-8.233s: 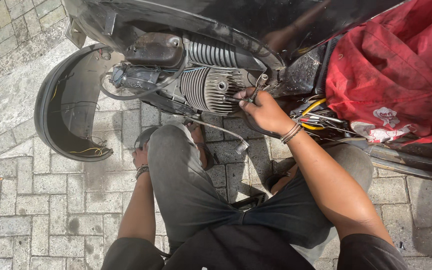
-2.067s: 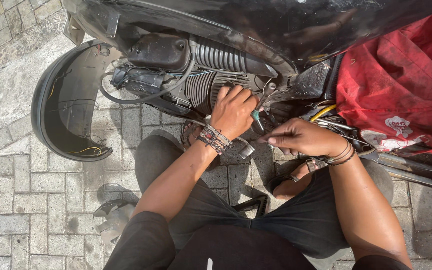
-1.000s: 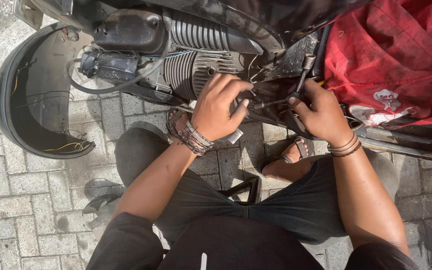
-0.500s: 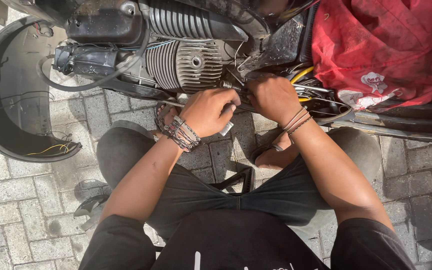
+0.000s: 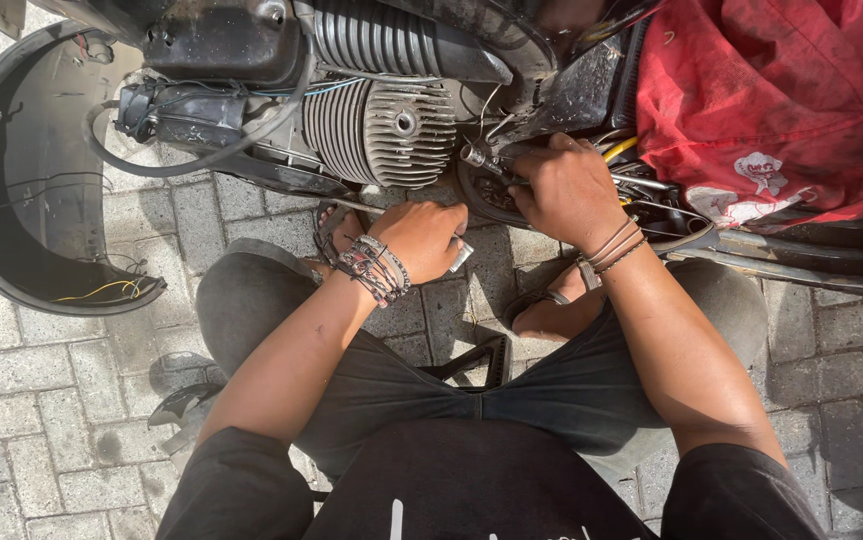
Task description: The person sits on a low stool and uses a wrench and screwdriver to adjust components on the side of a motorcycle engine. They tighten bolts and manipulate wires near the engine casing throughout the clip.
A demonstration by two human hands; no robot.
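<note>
You're mid-fastening just right of the finned cylinder [image 5: 392,125]: your right hand [image 5: 567,190] grips a metal tool [image 5: 479,160], your left hand [image 5: 424,238] clutches a small metal piece [image 5: 461,256] below; next, steady turning.

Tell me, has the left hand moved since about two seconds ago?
Yes. The left hand has dropped from the finned engine cylinder and now sits below it, over the paving, fingers closed on a small silvery part.

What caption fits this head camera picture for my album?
Squatting on paving bricks, a person's right hand holds a metal tool beside the finned engine, left hand just below it.
</note>
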